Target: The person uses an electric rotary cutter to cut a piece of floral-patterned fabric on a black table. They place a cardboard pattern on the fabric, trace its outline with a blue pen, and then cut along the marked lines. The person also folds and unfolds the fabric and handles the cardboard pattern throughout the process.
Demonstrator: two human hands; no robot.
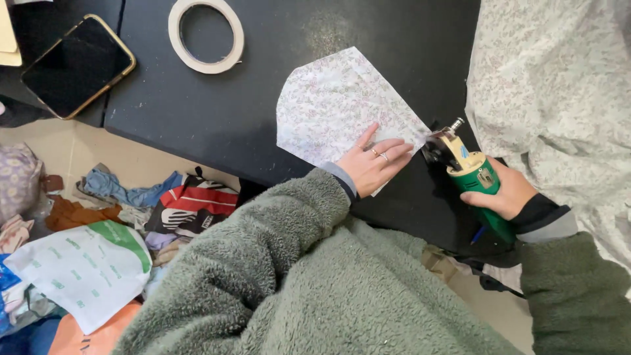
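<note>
Head view: left hand (371,164), fingers spread, presses floral fabric piece (335,105) on black table (217,112); right hand (503,190) fingers clamp green electric cutter (470,172), centre right.

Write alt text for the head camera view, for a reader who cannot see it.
A person's left hand presses flat on a cut piece of floral fabric on a black table, while the right hand grips a green electric fabric cutter at the piece's edge. A tape roll and a phone lie farther back; fabric scraps litter the floor.
</note>
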